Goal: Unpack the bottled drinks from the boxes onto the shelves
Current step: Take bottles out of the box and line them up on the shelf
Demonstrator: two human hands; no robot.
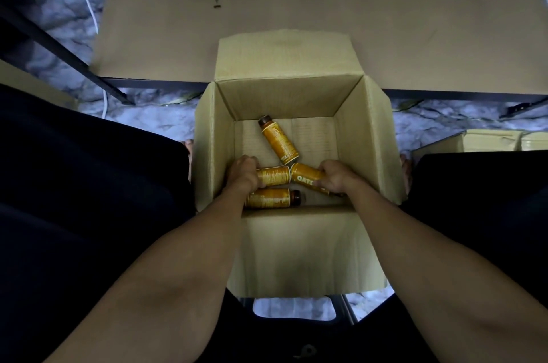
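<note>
An open cardboard box (pixel 367 137) stands on the floor between my knees. Several amber bottles with yellow labels lie on their sides at its bottom. My left hand (pixel 241 174) grips one bottle (pixel 274 176) near the box's left wall. My right hand (pixel 335 177) grips another bottle (pixel 305 177) marked "OAT" on the right. A third bottle (pixel 278 141) lies loose, slanting towards the far wall. A fourth bottle (pixel 271 198) lies under my left wrist, its dark cap pointing right.
A low shelf (pixel 296 6) with a brown board and a dark metal frame stretches across just beyond the box. More cardboard boxes (pixel 492 140) sit at the right. A white cable (pixel 89 6) runs over the marbled floor at the left.
</note>
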